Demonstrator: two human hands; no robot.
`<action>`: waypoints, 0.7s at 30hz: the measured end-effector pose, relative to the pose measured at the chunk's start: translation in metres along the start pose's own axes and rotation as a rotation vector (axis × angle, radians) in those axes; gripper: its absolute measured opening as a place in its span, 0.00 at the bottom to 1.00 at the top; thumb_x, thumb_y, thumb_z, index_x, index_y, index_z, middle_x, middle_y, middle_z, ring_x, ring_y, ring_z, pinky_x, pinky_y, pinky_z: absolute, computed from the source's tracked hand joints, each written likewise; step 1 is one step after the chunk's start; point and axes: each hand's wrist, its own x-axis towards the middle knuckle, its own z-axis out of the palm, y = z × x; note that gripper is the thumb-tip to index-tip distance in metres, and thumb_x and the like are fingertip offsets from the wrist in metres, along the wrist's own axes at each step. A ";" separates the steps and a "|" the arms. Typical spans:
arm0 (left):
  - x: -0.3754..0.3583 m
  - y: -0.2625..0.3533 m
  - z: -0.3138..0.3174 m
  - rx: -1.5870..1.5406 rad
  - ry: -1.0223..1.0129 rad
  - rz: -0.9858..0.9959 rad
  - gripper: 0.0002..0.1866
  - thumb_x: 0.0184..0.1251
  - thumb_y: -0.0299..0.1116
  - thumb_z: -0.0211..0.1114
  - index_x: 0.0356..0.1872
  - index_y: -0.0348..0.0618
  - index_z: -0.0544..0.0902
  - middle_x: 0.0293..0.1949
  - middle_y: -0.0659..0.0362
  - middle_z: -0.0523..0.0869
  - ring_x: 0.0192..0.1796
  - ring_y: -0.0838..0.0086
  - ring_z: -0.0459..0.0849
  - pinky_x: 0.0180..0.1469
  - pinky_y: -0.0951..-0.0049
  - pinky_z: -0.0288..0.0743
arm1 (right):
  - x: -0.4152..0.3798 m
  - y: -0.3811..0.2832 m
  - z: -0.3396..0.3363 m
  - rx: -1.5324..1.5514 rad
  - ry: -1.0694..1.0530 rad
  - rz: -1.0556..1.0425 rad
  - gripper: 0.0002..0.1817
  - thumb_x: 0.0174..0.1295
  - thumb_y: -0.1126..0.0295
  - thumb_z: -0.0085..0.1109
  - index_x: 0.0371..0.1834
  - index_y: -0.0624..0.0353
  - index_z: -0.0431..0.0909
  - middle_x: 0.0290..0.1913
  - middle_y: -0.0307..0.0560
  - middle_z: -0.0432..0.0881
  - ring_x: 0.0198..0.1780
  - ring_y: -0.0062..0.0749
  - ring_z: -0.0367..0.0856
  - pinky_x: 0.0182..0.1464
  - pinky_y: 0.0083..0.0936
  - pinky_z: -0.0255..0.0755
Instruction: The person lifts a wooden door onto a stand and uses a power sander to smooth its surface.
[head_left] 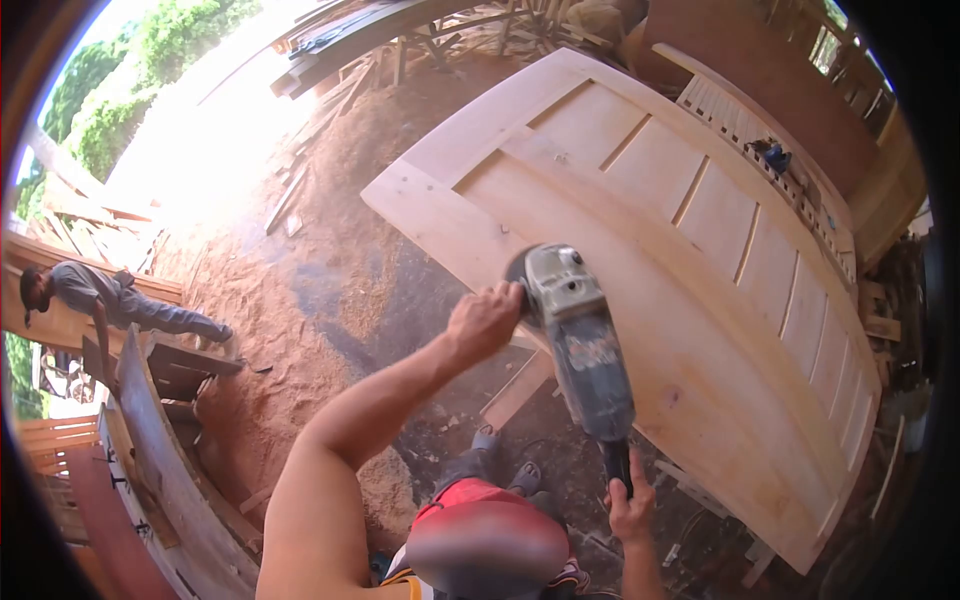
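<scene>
My left hand point(487, 318) is closed at the head end of a grey power tool point(590, 350), on its side. My right hand point(630, 502) is wrapped round the black rear handle. The tool's dark disc point(518, 268) lies over the near edge of a large pale wooden panel point(600, 235); whether it touches the wood I cannot tell. Slotted recesses run across the panel, which has a curved outline.
At the left, another person point(110, 300) bends over curved boards point(165, 440). A low wooden brace point(518, 390) stands by my feet. Sawdust and scraps point(300, 330) cover the ground. A blue tool point(770, 153) lies on the slatted piece behind the panel.
</scene>
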 end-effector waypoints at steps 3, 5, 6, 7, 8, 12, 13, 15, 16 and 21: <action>-0.026 0.064 0.034 -0.010 0.186 0.179 0.12 0.77 0.35 0.59 0.49 0.35 0.75 0.44 0.48 0.84 0.45 0.57 0.89 0.43 0.58 0.86 | -0.073 0.038 -0.043 0.021 0.031 0.091 0.35 0.72 0.63 0.56 0.79 0.71 0.63 0.27 0.45 0.80 0.23 0.28 0.79 0.28 0.27 0.75; -0.039 0.090 0.043 -0.077 0.171 0.218 0.11 0.73 0.32 0.60 0.48 0.35 0.75 0.44 0.48 0.84 0.48 0.55 0.88 0.44 0.57 0.85 | -0.102 0.059 -0.055 0.053 0.045 0.103 0.37 0.72 0.65 0.55 0.82 0.69 0.59 0.28 0.42 0.78 0.24 0.24 0.76 0.28 0.23 0.73; -0.041 0.095 0.044 -0.086 0.161 0.228 0.11 0.72 0.31 0.60 0.48 0.36 0.75 0.44 0.49 0.84 0.48 0.55 0.88 0.45 0.57 0.85 | -0.108 0.058 -0.055 0.073 0.066 0.133 0.37 0.72 0.65 0.54 0.82 0.69 0.59 0.28 0.42 0.78 0.24 0.24 0.76 0.28 0.24 0.73; -0.042 0.094 0.044 -0.093 0.161 0.223 0.10 0.72 0.31 0.60 0.48 0.36 0.75 0.44 0.49 0.84 0.48 0.55 0.88 0.45 0.56 0.85 | -0.112 0.058 -0.056 0.091 0.086 0.165 0.37 0.72 0.65 0.54 0.82 0.69 0.59 0.28 0.43 0.78 0.24 0.24 0.76 0.28 0.24 0.73; -0.041 0.090 0.043 -0.102 0.163 0.217 0.10 0.71 0.30 0.60 0.47 0.36 0.75 0.44 0.49 0.84 0.48 0.55 0.88 0.45 0.56 0.85 | -0.111 0.058 -0.053 0.090 0.081 0.168 0.37 0.72 0.65 0.54 0.82 0.69 0.59 0.28 0.43 0.78 0.25 0.25 0.76 0.28 0.24 0.74; -0.029 0.038 0.029 -0.087 0.227 0.187 0.10 0.70 0.30 0.60 0.46 0.36 0.75 0.44 0.49 0.84 0.47 0.55 0.88 0.45 0.56 0.85 | -0.071 0.031 -0.016 0.033 0.018 0.134 0.37 0.71 0.67 0.53 0.82 0.69 0.59 0.29 0.44 0.79 0.25 0.26 0.76 0.29 0.25 0.74; -0.025 0.020 0.023 -0.085 0.224 0.166 0.10 0.70 0.30 0.60 0.46 0.36 0.75 0.43 0.48 0.84 0.47 0.54 0.88 0.45 0.56 0.84 | -0.056 0.019 -0.004 0.003 -0.007 0.117 0.36 0.71 0.68 0.52 0.82 0.69 0.59 0.29 0.45 0.79 0.25 0.26 0.76 0.29 0.25 0.75; -0.018 -0.020 0.011 -0.082 0.218 0.128 0.10 0.71 0.30 0.59 0.46 0.36 0.75 0.43 0.48 0.84 0.47 0.53 0.88 0.45 0.55 0.84 | -0.023 -0.008 0.025 -0.010 0.015 0.097 0.35 0.71 0.63 0.56 0.77 0.74 0.65 0.24 0.48 0.81 0.22 0.32 0.81 0.29 0.31 0.77; -0.014 -0.043 0.005 -0.081 0.219 0.110 0.10 0.72 0.31 0.59 0.46 0.35 0.74 0.43 0.47 0.84 0.47 0.52 0.88 0.45 0.54 0.84 | -0.008 -0.020 0.040 -0.017 0.003 0.096 0.35 0.71 0.64 0.56 0.77 0.74 0.65 0.24 0.48 0.81 0.22 0.32 0.81 0.29 0.31 0.77; 0.003 -0.161 -0.029 -0.050 0.264 0.026 0.08 0.73 0.28 0.57 0.47 0.35 0.75 0.44 0.46 0.85 0.46 0.51 0.89 0.45 0.54 0.85 | 0.074 -0.080 0.123 -0.027 -0.059 -0.005 0.33 0.72 0.64 0.58 0.77 0.71 0.67 0.24 0.47 0.82 0.22 0.29 0.81 0.29 0.30 0.78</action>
